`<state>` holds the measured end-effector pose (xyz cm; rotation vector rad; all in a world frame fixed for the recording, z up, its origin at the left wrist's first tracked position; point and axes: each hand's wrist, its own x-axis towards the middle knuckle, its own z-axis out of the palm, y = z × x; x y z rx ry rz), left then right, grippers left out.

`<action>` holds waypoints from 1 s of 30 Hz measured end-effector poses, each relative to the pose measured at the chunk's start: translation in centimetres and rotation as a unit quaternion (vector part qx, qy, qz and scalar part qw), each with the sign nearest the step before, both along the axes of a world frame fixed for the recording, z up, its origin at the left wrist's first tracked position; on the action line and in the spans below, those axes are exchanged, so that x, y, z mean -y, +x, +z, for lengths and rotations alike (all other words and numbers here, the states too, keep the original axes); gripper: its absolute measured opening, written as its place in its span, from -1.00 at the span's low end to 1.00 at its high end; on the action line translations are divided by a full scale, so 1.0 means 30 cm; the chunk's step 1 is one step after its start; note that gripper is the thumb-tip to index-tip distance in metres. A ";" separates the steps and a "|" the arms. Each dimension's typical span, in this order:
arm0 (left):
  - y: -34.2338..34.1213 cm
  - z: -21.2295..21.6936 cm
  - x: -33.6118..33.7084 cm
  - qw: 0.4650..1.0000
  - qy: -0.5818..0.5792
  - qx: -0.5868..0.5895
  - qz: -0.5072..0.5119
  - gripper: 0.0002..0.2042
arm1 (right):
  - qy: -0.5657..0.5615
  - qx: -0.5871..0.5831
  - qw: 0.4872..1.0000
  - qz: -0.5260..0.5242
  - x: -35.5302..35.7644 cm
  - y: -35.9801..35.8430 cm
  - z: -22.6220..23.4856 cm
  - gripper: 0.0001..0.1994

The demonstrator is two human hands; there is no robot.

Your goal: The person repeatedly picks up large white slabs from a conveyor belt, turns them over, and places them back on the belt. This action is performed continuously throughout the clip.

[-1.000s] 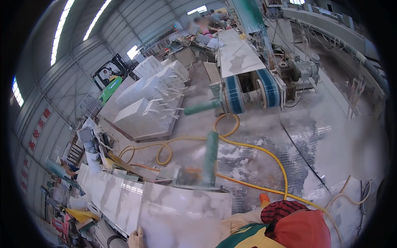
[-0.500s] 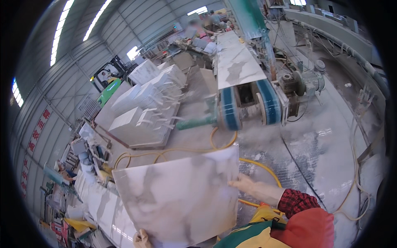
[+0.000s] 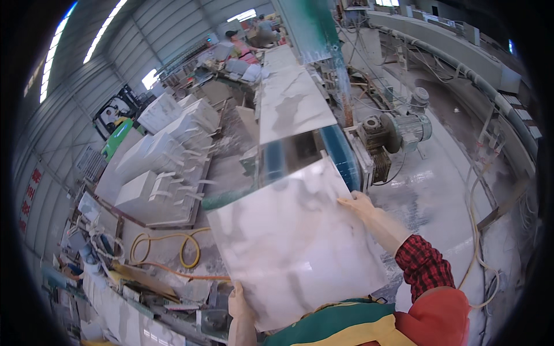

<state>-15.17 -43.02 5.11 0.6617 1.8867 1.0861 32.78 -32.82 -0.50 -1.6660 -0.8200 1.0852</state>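
Observation:
A white square marble slab (image 3: 294, 248) with grey veining is held between my two hands, tilted in front of my body. My left hand (image 3: 238, 303) grips its left edge near the lower corner. On the opposite edge, my right hand (image 3: 360, 206) is closed, its thumb side on the slab face and the other fingers partly hidden. The slab's far edge overlaps the near end of a roller conveyor with blue belts (image 3: 337, 151); whether they touch I cannot tell. Farther along, another veined slab (image 3: 291, 106) lies flat on the conveyor.
Stacks of strapped white slabs (image 3: 141, 196) stand on the left. An electric motor (image 3: 407, 130) sits right of the conveyor. A yellow hose (image 3: 193, 251) loops over the floor. Another bench with slabs (image 3: 124, 311) is at lower left. A person (image 3: 245, 52) stands far back, and a forklift (image 3: 118, 112) beyond the stacks.
Both hands have carried the marble slab forward, from over the floor and hose to the near end of the conveyor. My view has turned toward the right.

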 end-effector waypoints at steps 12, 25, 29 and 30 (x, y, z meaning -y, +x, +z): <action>0.263 -0.228 -0.716 0.954 -0.033 -0.148 -0.259 -0.30 | -0.145 0.028 0.978 -0.150 -0.324 0.397 -0.422 -0.37; 0.417 -0.133 -1.119 0.899 -0.155 -0.231 -0.337 -0.26 | -0.186 -0.239 0.949 -0.087 -0.133 0.367 -0.247 -0.45; 0.467 -0.082 -1.198 0.902 -0.167 -0.216 -0.335 -0.31 | -0.204 -0.190 0.944 -0.178 -0.029 0.232 -0.158 -0.33; 0.470 -0.094 -1.217 0.902 -0.166 -0.218 -0.334 -0.33 | -0.205 -0.186 0.943 -0.185 -0.058 0.208 -0.108 -0.31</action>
